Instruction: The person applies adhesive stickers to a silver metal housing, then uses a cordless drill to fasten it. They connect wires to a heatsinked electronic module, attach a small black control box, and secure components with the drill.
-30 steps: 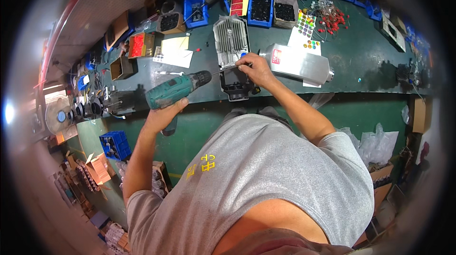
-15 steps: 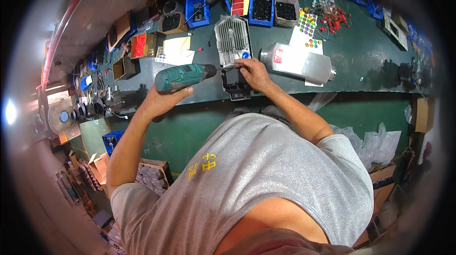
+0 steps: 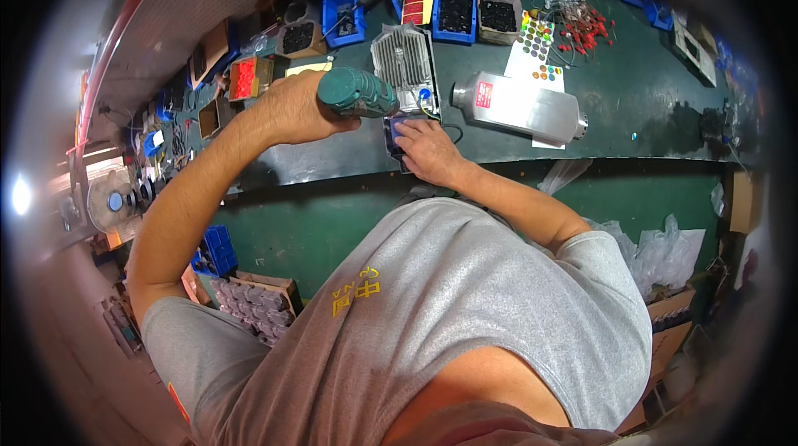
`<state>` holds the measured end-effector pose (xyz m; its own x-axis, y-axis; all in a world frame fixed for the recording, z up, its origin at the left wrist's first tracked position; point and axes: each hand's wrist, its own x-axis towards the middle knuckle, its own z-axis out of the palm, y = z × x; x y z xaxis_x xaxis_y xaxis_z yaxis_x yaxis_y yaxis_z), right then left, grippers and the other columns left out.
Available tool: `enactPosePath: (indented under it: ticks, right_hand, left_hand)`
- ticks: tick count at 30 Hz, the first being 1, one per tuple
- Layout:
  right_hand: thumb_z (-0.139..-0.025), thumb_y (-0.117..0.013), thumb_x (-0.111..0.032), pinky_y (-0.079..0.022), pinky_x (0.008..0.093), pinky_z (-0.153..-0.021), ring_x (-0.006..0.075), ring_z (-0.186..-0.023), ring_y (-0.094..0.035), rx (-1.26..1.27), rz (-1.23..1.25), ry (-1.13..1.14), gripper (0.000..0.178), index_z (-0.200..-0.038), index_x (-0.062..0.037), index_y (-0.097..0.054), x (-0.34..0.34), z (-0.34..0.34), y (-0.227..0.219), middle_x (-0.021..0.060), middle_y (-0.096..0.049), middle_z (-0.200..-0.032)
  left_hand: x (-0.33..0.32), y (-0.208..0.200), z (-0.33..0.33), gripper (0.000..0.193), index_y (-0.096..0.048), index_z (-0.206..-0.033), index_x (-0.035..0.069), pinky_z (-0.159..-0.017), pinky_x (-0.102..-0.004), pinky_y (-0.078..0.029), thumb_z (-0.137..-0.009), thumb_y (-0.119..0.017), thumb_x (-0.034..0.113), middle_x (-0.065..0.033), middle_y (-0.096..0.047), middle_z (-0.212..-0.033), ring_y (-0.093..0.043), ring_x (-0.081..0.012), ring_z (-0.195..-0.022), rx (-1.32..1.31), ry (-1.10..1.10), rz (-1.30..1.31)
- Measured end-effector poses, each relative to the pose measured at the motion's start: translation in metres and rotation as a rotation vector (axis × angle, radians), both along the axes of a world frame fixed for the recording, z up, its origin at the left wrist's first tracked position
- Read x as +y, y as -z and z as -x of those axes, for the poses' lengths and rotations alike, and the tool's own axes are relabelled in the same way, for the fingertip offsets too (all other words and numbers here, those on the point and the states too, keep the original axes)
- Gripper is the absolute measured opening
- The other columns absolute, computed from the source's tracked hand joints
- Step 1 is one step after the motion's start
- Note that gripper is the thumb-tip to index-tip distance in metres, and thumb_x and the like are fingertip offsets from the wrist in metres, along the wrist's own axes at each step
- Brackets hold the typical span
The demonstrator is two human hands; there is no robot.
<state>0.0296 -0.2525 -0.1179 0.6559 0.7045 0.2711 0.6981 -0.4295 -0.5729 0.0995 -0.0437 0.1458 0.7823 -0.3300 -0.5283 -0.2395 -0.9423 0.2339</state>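
My left hand is wrapped round the grip of a green cordless drill, held over the bench just left of a finned grey metal housing. The drill's front end is above the housing's near part, and its bit is hard to see. My right hand lies with its fingers stretched out over the dark, bluish near end of the housing. A small round blue piece sits on the housing beyond those fingers. A thin black cable curves out beside my right hand.
A silver metal canister-like unit lies right of the housing. Blue bins of small black parts line the back. Round stickers on a sheet and red-tipped wires lie at the back right. The bench edge runs in front of me.
My left hand has brought the drill up and to the right, turning it toward the housing. My right hand has left the drill's tip and moved nearer me onto the housing's near end.
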Motion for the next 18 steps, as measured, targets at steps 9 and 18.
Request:
enactPosePath:
  ticks: [9, 18]
  right_hand:
    - [-0.081, -0.070, -0.017, -0.039, 0.0475, -0.110, 0.0319, -0.135, -0.049, 0.003, 0.126, -0.034, 0.034, -0.111, 0.0001, -0.070, 0.000, -0.001, -0.008, 0.0172, -0.059, -0.141]
    - [-0.083, -0.068, -0.016, -0.038, 0.0497, -0.111, 0.0323, -0.134, -0.049, -0.010, 0.127, -0.049, 0.032, -0.110, 0.0007, -0.071, -0.003, -0.001, -0.009, 0.0176, -0.058, -0.141]
  left_hand:
    - [-0.021, -0.007, 0.001, 0.041, -0.072, -0.114, 0.010, -0.088, -0.0427, -0.057, -0.082, -0.082, 0.033, -0.0125, -0.076, -0.103, -0.072, -0.0318, -0.094, 0.037, -0.017, -0.117]
    - [-0.015, 0.001, 0.003, 0.046, -0.072, -0.116, 0.015, -0.092, -0.0479, -0.056, -0.081, -0.078, 0.046, -0.0132, -0.076, -0.107, -0.072, -0.0341, -0.100, 0.064, -0.018, -0.084]
